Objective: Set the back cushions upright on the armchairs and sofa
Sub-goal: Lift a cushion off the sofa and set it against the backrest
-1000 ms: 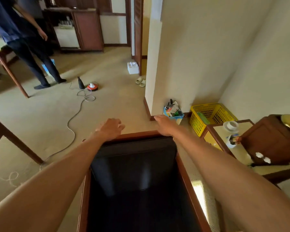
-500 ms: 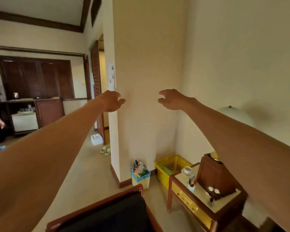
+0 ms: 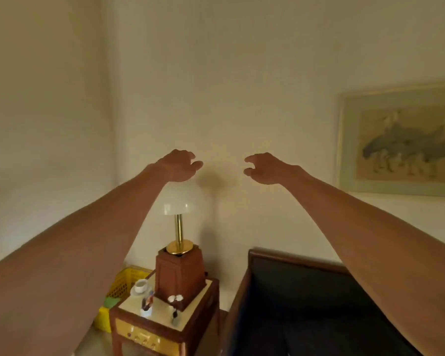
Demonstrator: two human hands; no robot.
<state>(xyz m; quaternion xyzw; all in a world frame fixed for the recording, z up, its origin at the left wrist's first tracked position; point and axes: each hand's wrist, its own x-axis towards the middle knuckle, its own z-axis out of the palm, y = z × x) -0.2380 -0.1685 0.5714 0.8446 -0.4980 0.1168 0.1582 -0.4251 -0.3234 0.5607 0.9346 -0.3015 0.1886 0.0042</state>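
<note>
A dark upholstered seat with a wooden frame (image 3: pixel 293 260) fills the lower right; its black cushioning (image 3: pixel 301 312) is in shadow and I cannot tell how any back cushion stands. Both arms are stretched out in front of me at chest height, well above the seat. My left hand (image 3: pixel 176 165) hangs in the air above the lamp with loosely curled fingers and holds nothing. My right hand (image 3: pixel 263 168) is level with it, a short gap apart, fingers curled and spread, also with nothing in it.
A wooden side table (image 3: pixel 165 327) stands left of the seat with a brass lamp (image 3: pixel 180 201) on a wooden box, a cup (image 3: pixel 141 285) and small ornaments. A yellow basket (image 3: pixel 125 281) sits behind it. A framed picture (image 3: pixel 401 140) hangs on the right wall.
The view has swung up and to the right, from the armchair back and floor to the wall, lamp table and another dark seat. Both hands left the chair's top rail and are now raised in the air.
</note>
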